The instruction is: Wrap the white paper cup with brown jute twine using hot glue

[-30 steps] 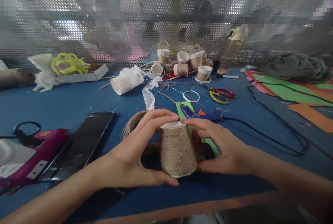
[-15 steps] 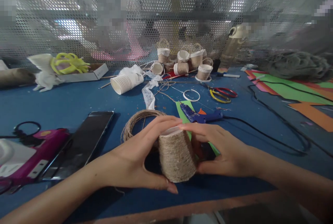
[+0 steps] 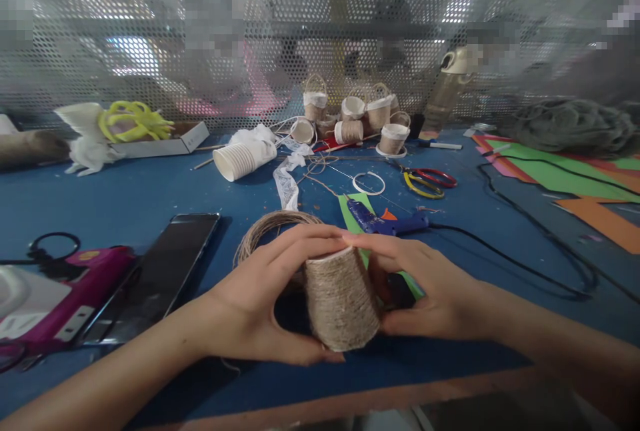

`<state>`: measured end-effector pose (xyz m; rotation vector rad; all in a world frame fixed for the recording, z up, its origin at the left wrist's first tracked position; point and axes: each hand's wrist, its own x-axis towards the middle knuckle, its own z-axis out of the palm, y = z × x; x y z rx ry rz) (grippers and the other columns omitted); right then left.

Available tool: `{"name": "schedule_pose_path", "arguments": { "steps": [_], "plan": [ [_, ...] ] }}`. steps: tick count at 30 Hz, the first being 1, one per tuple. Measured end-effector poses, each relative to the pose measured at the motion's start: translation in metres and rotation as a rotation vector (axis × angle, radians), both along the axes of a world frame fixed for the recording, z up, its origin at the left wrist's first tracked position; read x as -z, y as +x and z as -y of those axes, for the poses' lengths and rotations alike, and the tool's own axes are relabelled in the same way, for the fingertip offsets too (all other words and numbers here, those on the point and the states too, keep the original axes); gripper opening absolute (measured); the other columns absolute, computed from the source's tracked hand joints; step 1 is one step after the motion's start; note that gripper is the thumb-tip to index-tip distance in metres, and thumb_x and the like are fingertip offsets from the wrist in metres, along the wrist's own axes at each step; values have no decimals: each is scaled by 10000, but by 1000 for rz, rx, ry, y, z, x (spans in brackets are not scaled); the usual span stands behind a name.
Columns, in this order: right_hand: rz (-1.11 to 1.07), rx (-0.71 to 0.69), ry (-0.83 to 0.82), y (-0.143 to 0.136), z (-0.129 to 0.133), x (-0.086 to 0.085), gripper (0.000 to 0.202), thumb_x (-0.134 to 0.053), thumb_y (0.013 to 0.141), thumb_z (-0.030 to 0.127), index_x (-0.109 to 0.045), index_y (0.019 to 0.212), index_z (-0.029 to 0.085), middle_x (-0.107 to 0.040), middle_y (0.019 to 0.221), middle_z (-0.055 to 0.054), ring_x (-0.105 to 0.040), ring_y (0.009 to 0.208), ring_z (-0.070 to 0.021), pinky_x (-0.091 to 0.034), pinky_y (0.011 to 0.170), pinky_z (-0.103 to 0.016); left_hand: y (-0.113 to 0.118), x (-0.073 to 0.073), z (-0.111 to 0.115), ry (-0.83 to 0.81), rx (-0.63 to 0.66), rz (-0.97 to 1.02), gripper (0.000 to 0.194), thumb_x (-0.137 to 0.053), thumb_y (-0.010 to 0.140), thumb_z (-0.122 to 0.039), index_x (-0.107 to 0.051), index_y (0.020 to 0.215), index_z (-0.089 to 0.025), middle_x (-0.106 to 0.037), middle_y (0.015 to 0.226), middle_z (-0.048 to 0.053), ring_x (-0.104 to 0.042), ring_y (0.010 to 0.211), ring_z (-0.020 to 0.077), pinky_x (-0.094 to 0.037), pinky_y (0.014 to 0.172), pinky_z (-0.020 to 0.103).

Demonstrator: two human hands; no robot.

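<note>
A paper cup wrapped in brown twine (image 3: 343, 301) is held near the table's front edge, its narrower end up and slightly tilted. My left hand (image 3: 260, 297) grips it from the left, fingers over the top and thumb at the lower rim. From the right, my right hand (image 3: 430, 287) holds it with fingertips at the top and thumb low on the side. Behind my left hand lies a coil of twine (image 3: 255, 234). A blue glue gun (image 3: 383, 221) rests on green paper (image 3: 357, 211) just beyond the cup.
At left are a black phone (image 3: 160, 271) and a magenta device (image 3: 95, 291). Farther back stand stacked white cups (image 3: 243, 159), scissors (image 3: 427, 181), a white ring (image 3: 369, 183) and several small twine baskets (image 3: 379, 111). Coloured paper (image 3: 565, 167) and a black cable (image 3: 520, 271) lie right.
The cup has tipped slightly, so less of its white top shows. My left fingers have shifted a little over the top, and my left thumb has moved slightly up.
</note>
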<state>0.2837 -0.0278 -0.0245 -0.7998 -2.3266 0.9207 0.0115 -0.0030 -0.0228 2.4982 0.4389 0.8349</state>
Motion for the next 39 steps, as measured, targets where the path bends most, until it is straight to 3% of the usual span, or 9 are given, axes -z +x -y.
{"name": "schedule_pose_path", "arguments": {
  "steps": [13, 39],
  "plan": [
    [-33, -9, -32, 1, 0, 1, 867, -767, 837, 159, -335, 1574, 308, -631, 832, 72, -601, 698, -111, -487, 648, -225, -1, 0, 0, -4, -15, 32, 949, -937, 663, -476, -445, 1450, -280, -586, 1445, 146, -610, 1315, 348, -486, 1148, 498],
    [-18, -20, 27, 2, 0, 3, 879, -812, 827, 225, -337, 1565, 285, -638, 775, 81, -616, 632, -105, -483, 600, -218, -1, -1, -1, -6, 19, 47, 917, -938, 645, -445, -468, 1414, -274, -614, 1406, 141, -630, 1279, 342, -508, 1122, 517]
  ]
}}
